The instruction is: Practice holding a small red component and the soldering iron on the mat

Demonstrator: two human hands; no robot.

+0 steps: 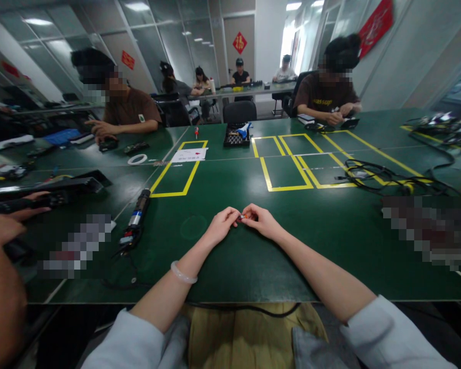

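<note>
Over the green table top [230,266], my left hand [222,225] and my right hand [263,221] meet with their fingertips together. A small white and orange part [243,217] is pinched between them; it is too small and too covered by fingers to tell its kind. Both hands are closed on it. To the left of my left forearm lies a cylindrical device [137,218] with a black and silver body, open wiring and a cable at its lower end.
Yellow tape rectangles [290,188] mark the table ahead. Beyond them stand a black tray [230,137] and a tape roll [137,159]. Tangled black cables [369,174] lie at right. Co-workers sit across the table, and another person's arm [2,271] reaches in at left.
</note>
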